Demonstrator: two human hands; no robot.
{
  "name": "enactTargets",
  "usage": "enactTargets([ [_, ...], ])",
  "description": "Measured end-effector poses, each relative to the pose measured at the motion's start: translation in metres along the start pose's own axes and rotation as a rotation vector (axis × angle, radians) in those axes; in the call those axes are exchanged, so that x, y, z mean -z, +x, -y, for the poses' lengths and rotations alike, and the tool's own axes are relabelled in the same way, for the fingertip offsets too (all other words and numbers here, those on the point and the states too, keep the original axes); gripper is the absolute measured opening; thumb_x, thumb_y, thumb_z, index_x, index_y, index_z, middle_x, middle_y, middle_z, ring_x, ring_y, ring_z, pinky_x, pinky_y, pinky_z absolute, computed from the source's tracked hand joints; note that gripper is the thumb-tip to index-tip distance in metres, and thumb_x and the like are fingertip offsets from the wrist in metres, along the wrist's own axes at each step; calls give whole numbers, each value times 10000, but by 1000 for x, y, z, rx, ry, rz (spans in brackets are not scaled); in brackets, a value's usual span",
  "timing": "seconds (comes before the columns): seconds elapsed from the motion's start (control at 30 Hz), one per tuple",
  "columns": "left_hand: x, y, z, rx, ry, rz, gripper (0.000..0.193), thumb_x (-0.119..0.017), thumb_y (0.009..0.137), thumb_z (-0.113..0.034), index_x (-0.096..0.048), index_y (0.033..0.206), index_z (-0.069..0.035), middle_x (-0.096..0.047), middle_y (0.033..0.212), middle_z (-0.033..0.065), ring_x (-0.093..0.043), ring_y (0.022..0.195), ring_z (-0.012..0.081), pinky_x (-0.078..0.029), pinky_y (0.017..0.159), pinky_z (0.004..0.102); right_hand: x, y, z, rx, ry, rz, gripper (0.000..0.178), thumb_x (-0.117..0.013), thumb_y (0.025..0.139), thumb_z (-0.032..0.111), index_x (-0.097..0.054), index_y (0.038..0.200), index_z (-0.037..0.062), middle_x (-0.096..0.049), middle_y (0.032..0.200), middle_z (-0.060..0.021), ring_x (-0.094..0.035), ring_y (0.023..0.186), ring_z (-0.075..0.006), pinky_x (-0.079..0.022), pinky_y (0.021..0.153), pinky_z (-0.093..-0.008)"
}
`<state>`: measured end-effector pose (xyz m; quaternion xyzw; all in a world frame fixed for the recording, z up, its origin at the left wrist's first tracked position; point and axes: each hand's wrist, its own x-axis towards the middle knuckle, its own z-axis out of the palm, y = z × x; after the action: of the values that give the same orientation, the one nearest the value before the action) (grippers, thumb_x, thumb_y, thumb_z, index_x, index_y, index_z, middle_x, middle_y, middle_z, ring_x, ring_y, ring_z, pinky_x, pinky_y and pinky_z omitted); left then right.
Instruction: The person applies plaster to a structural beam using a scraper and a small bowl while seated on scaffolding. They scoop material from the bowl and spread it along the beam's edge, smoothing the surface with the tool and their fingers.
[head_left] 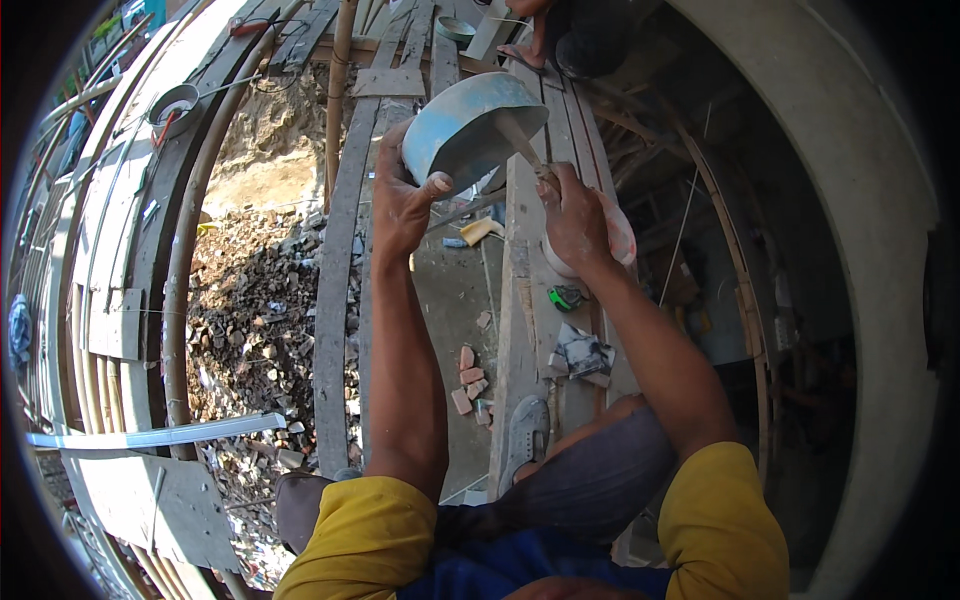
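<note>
A blue, dusty bowl (455, 112) is tilted up in front of me, its open side facing me. My left hand (402, 205) is closed round its left edge, thumb on the near rim. My right hand (575, 225) grips the handle of a flat-bladed scraper (518, 136), and the blade reaches into the bowl. What is inside the bowl lies in shadow. Just beyond my right wrist a white and pinkish tub (618, 232) stands on the planks, partly hidden by my arm.
A green and black tape measure (565, 297) and a crumpled packet (584, 352) lie on the wooden planks (525, 240). Broken brick pieces (468, 380) are on the lower floor. Rubble (255, 330) spreads at left. Another person's foot (525, 57) rests at the far end.
</note>
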<state>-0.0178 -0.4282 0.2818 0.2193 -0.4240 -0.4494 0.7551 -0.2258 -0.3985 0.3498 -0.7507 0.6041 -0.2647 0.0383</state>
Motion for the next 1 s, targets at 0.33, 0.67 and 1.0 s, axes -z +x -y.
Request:
enactTargets([
  [0.33,1,-4,17,-8,-105,15,1074,-849,573,-626,-421,1364,-39,-539,1247,114,-528,1173,227,-431,1006,372,-22,-6,-4,-494,549,677,239,-491,1009,238,-550,1047,10,-595,728,-119,-596,602,-240,-475,580,-377],
  [0.67,26,4,4,-96,-129,-174,928,-767,750,-571,-340,1390,-53,-505,1297,120,-509,1194,229,-418,1027,392,-13,-26,-16,191,85,406,304,-655,871,128,-492,1098,8,-596,1024,-195,-622,940,-383,-493,798,-439],
  [1.0,31,-27,46,328,-108,-164,726,-419,970,-584,-256,1479,-93,-409,1430,162,-497,1263,323,-493,974,494,-29,-19,-53,208,125,171,340,-607,926,192,-490,1195,19,-637,946,-238,-637,855,-419,-493,718,-465],
])
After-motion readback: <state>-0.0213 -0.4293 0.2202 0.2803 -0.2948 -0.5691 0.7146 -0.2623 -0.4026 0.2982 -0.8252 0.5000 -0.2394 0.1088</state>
